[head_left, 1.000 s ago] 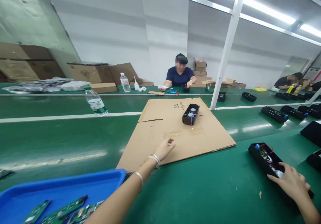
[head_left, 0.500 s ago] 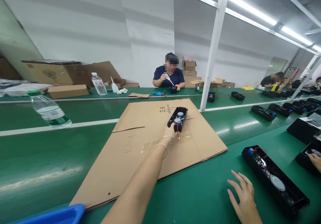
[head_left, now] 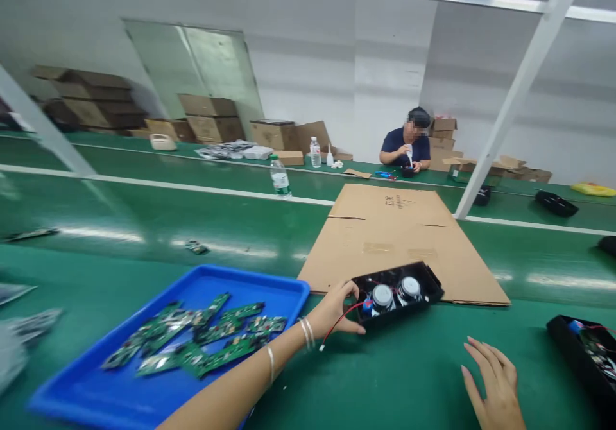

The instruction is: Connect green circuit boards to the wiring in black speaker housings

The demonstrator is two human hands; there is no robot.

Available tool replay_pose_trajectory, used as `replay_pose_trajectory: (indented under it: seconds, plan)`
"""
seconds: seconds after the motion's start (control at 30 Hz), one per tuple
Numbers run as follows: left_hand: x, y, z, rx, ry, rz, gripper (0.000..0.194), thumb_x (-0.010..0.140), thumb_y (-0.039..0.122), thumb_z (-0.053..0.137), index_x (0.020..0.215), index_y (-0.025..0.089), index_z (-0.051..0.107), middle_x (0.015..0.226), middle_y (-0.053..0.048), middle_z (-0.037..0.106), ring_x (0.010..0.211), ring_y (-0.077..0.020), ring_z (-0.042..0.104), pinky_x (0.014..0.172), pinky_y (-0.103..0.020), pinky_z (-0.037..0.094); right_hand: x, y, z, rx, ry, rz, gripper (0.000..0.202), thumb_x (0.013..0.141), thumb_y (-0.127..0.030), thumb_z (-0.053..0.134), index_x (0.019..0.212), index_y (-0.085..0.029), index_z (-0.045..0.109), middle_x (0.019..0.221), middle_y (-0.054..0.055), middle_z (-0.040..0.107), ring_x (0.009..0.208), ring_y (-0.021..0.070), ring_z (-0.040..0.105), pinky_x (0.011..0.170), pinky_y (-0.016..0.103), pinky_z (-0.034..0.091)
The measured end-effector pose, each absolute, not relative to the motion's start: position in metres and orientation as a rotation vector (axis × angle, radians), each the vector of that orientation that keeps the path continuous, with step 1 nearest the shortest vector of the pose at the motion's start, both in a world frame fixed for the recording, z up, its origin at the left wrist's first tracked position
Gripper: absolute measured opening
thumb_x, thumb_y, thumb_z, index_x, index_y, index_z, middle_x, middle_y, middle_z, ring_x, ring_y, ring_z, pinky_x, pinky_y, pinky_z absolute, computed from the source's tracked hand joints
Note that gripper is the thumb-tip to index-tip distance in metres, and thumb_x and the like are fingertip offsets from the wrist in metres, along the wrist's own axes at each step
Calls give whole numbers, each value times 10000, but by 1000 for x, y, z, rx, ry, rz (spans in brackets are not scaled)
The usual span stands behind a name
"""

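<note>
Between the gripping left fingers (head_left: pixel 347 287), one end of the black speaker case (head_left: pixel 396 296), right fingers (head_left: pixel 484 361) spread nearby

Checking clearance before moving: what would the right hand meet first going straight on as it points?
Probably the nearer end of the oblong black open casing in the left hand. Depth is unclear; the right hand might instead pass beside it, toward the flat brown cardboard sheet.

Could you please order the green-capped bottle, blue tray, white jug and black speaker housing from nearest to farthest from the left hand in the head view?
1. Black speaker housing, in the left hand.
2. Blue tray, on the hand's left.
3. Green-capped bottle, ahead and leftward.
4. White jug, far back, left.
</note>
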State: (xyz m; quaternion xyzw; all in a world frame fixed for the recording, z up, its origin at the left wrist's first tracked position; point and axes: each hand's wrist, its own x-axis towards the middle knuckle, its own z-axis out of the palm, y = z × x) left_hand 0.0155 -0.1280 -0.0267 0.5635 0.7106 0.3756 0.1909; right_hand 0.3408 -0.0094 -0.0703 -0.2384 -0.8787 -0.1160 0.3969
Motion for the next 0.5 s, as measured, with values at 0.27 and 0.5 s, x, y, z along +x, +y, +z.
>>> replay_pose_trajectory:
  seconds: [0.27,0.5]
  plan:
    - [3,-223,-25,1505,1468,1055,577,339,369,853,786,205,526,1226,-100,433,1179,-313,409,856,-383,462,211,-117,-13,32,-2298,-68,204,834,-215,459,989,-187,589,994,70,640,936,232,520,825,354,398]
    - [-33,-238,-21,1308,1685,1084,662,541,170,756,1147,250,502,1073,-51,652,945,-210,635,801,-320,510,132,-178,-42,139,-2278,8,302,859,-79,318,811,-179,600,722,44,640,710,184,559,941,475,315]
